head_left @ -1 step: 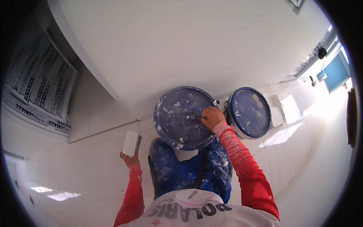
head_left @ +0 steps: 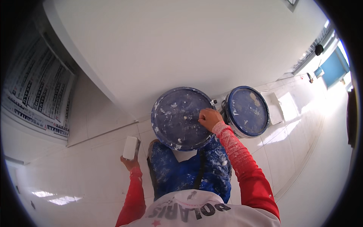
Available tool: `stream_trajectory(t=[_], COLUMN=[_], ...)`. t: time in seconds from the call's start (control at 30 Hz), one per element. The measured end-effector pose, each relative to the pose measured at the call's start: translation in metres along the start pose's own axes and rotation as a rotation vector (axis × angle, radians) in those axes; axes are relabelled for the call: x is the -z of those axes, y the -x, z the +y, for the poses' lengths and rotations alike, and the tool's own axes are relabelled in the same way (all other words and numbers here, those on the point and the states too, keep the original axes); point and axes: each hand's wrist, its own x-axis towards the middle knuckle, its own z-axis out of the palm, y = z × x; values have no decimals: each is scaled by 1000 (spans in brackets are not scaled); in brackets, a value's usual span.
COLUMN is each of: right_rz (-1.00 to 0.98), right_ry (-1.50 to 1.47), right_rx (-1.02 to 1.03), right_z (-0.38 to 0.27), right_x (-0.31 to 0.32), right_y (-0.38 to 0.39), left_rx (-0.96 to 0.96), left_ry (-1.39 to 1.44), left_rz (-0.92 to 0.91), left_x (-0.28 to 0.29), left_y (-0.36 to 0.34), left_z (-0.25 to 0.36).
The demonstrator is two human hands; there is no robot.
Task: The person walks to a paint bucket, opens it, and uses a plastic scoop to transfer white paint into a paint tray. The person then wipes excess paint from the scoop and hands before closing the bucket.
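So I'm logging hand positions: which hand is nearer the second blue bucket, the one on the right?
Right. The right hand rests on the near bucket's lid, just beside the second blue bucket. The left hand holds a white block far off to the left.

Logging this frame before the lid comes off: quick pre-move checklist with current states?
1. Right hand on the near bucket lid: ok, fingers rest on its right side near the rim.
2. Grip under the rim: cannot tell, fingertips hidden.
3. Left hand free: not ok, it holds a white block out to the left.
4. Near lid seated: ok, it covers the bucket fully and looks level.
5. Second bucket clear of the near one: not ok, it stands close on the right, rims nearly touching, lid on.
6. Footing: ok, the white tiled floor around the paint-spattered trousers shows no spills.
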Motion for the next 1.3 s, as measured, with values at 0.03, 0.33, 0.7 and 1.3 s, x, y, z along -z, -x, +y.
stream_trajectory(t=[0.03, 0.33, 0.7, 1.3], right_rz=[-37, 739, 767, 424], right_ry=[-130, 334, -363, -993], right_rx=[-27, -536, -309, -456], right_z=[5, 130, 70, 50], right_x=[2, 29, -28, -64], right_y=[0, 79, 105, 54], left_rx=[-23, 53, -233, -51], left_ry=[-12, -468, -728, 298], left_rz=[5, 109, 68, -493], left_x=[-5, -48, -27, -81], left_y=[3, -15, 9, 42], left_z=[-20, -107, -81, 180])
